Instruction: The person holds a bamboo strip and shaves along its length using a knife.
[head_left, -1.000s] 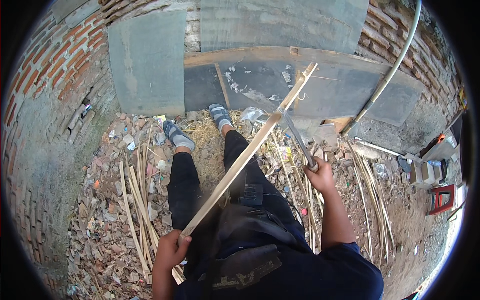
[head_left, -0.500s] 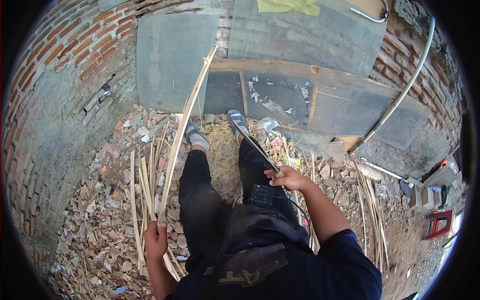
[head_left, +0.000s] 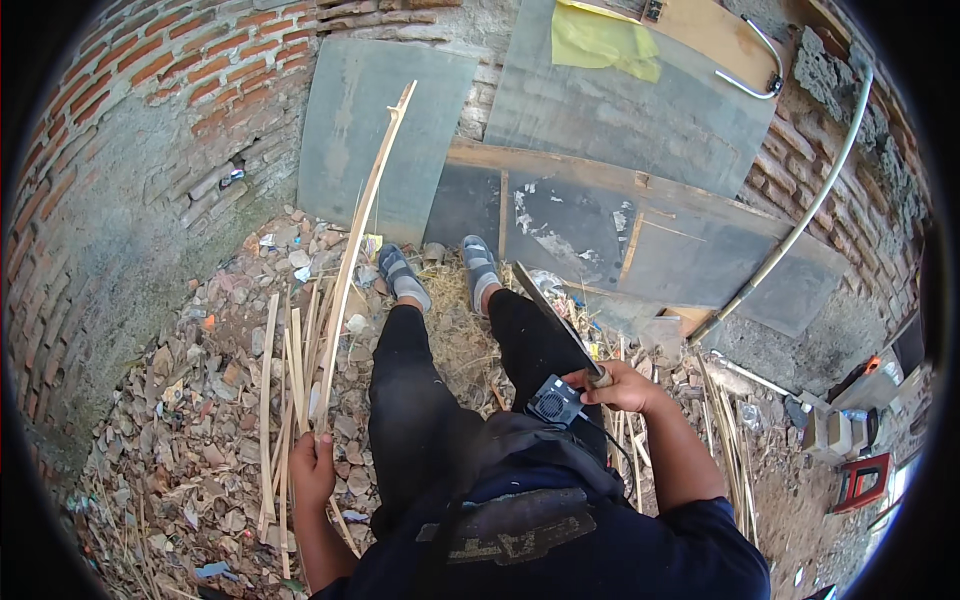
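My left hand (head_left: 312, 472) is closed round the near end of a long, pale bamboo strip (head_left: 354, 250). The strip rises away from me, with a small splinter jutting out close to its far tip. In my right hand (head_left: 624, 388) is the handle of a long-bladed knife (head_left: 556, 322). Its dark blade points forward and left across my right leg, apart from the strip. Beside that hand a small black box with a round grille (head_left: 555, 402) hangs by a cable at my waist.
Several bamboo strips (head_left: 268, 400) lie on the rubble at my left, with another bundle (head_left: 735, 440) at right. Grey boards (head_left: 385, 130) lean on the brick wall ahead. A long pole (head_left: 785, 245) slants against it. A red plastic stool (head_left: 862, 482) and blocks (head_left: 838, 432) stand far right.
The knife and my right hand have shifted right and slightly down, away from the strip. My left hand keeps its hold, and the strip's far end has tipped slightly left. The view has turned a little.
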